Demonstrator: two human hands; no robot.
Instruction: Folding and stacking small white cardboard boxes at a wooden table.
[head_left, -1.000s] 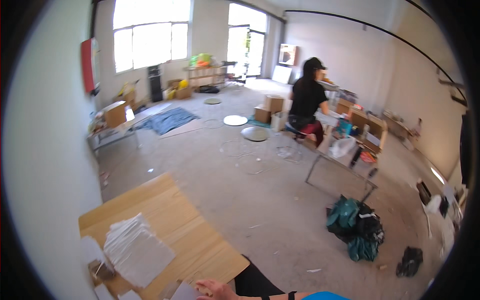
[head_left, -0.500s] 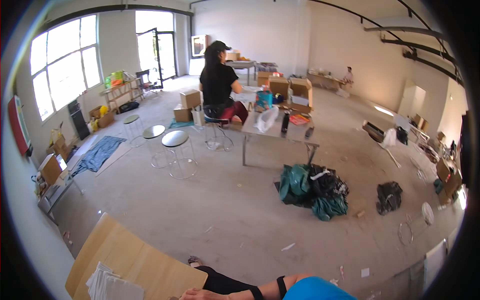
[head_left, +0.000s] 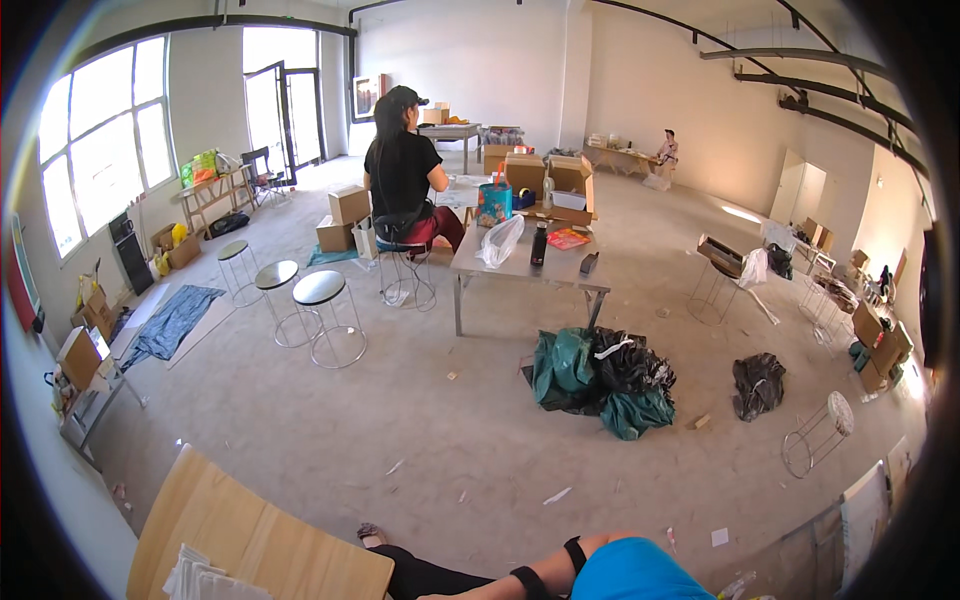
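Note:
My right forearm (head_left: 560,567), in a blue sleeve with black straps, reaches left along the lower edge. Only a sliver of my right hand (head_left: 432,597) shows beside the wooden tabletop (head_left: 270,530); its fingers are cut off by the frame. My left hand is out of view. On the tabletop lies a stack of thin white sheets or flat bags (head_left: 205,582), partly cut off below. My leg in black trousers (head_left: 425,577) ends in a patterned shoe (head_left: 371,536) past the tabletop's edge.
Several round stools (head_left: 320,289) stand ahead on the left. A person in black (head_left: 400,170) sits by a metal table (head_left: 500,262) bearing a dark bottle (head_left: 539,243) and cardboard boxes (head_left: 572,183). Green and black plastic bags (head_left: 600,375) lie on the floor. Another person (head_left: 667,150) sits far back.
The view has shifted, so the room sits further left in the picture. The tabletop and my right hand have slid lower, leaving most of the hand out of frame.

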